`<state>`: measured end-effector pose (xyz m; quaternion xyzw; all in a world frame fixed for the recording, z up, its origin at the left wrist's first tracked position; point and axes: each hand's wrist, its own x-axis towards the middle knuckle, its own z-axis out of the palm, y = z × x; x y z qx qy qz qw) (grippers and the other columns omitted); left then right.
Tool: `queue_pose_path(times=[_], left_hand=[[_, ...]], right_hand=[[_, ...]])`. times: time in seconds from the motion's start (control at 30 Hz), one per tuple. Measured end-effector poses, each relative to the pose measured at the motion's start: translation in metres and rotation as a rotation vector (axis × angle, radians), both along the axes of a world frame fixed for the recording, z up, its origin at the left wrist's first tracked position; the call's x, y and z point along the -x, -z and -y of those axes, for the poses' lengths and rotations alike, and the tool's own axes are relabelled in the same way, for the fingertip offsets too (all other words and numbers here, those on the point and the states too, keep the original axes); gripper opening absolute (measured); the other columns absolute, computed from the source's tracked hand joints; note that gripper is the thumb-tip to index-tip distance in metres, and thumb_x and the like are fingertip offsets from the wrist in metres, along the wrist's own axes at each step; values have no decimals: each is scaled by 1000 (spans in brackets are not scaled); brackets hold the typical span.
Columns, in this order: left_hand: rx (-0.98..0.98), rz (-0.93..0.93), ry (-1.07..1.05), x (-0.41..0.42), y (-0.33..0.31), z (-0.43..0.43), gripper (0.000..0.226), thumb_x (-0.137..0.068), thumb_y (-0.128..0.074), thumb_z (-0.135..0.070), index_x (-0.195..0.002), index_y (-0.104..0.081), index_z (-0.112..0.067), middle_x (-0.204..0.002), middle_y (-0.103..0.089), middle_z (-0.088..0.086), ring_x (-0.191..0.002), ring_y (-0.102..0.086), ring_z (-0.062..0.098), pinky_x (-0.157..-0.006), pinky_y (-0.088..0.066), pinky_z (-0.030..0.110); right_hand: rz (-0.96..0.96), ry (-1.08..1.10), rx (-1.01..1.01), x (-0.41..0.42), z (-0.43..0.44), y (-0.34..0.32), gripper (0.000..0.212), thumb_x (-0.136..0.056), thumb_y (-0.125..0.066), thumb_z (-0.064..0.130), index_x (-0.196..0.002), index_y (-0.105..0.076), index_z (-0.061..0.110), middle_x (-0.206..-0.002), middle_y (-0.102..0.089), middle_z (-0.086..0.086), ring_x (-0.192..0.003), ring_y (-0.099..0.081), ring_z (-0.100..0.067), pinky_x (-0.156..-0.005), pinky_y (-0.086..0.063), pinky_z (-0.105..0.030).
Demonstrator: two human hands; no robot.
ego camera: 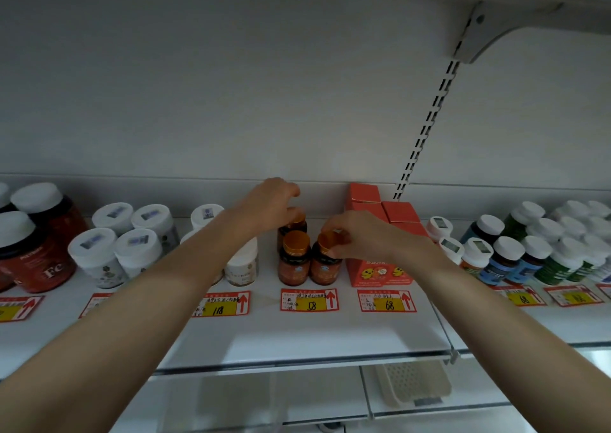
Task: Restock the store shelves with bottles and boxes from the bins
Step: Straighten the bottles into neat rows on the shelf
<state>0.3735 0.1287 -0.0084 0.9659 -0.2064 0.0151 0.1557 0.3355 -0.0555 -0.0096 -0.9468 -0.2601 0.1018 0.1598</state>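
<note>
Three small amber bottles with orange caps stand on the white shelf (pixel 297 330) above the price tag marked 58. My right hand (pixel 360 237) pinches the cap of the front right bottle (pixel 325 265). The front left bottle (pixel 294 260) stands free beside it. My left hand (pixel 269 201) reaches further back, its fingers curled over the cap of the rear bottle (pixel 294 222), which it partly hides.
Red-orange boxes (pixel 380 270) stand stacked just right of the bottles. White-lidded jars (pixel 241 264) sit to the left, big red tubs (pixel 39 260) at far left. Blue and green bottles (pixel 509 260) crowd the right. A perforated white bin (pixel 413 383) lies on the lower shelf.
</note>
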Motion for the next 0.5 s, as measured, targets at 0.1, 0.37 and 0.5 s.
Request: queue_pose_path(times=[0.1, 0.37, 0.5], left_hand=[[-58, -87, 22, -9, 8, 5, 42, -90, -55, -31, -116, -56, 2, -114, -59, 20, -103, -55, 29, -85, -43, 37], [-92, -119, 63, -9, 11, 11, 35, -91, -55, -29, -107, -61, 1, -102, -62, 17, -92, -57, 26, -74, -39, 30], [-92, -121, 61, -10, 10, 12, 34, -91, -55, -29, -103, -61, 2, -99, -62, 18, -84, -54, 23, -72, -40, 29]], right_hand=[[-10, 8, 7, 1, 0, 2, 27, -86, -62, 18, -111, -62, 9, -107, -63, -6, -90, -55, -15, -70, -40, -22], [0, 14, 16, 1, -1, 4, 27, -88, -60, 17, -114, -60, 10, -110, -62, -6, -98, -56, -18, -74, -37, -21], [5, 7, 14, 0, 0, 4, 27, -88, -59, 17, -114, -60, 10, -110, -62, -6, -97, -56, -17, -74, -39, -21]])
